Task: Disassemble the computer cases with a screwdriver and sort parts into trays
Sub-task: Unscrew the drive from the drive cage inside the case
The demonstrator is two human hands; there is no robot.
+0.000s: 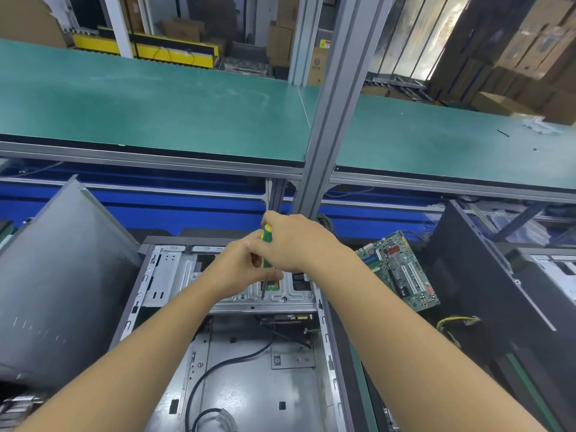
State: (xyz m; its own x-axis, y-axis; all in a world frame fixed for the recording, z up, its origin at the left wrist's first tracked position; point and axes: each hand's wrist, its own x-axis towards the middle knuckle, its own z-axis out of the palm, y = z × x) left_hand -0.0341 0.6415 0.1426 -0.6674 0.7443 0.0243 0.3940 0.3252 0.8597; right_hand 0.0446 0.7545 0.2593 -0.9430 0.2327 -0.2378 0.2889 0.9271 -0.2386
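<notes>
Two bare forearms come in from 7 and 5 o'clock and meet just below centre. Right hand (296,241) wraps over the top of one green-and-yellow screwdriver (266,234), knuckles up and wrist bent down, clenched round the handle. Left hand (238,269) grasps the lower handle from the 9 o'clock side, fingers curled around it. Screwdriver stands near upright, tip down on the metal drive bracket (280,302).

Bracket sits across the far end of one open computer case (255,363), which lies flat at 6 o'clock. One black cable (215,372) loops over the case floor.

One motherboard (402,269) lies at 4 o'clock, just beside the case and apart from both hands. One bundle of yellow wires (456,322) lies below it. One black tower case (467,275) stands at 3 to 4 o'clock. One grey side panel (56,291) leans tilted at 8 o'clock. One green shelf (156,104) spans 12 o'clock, cut by a grey post (330,120).
</notes>
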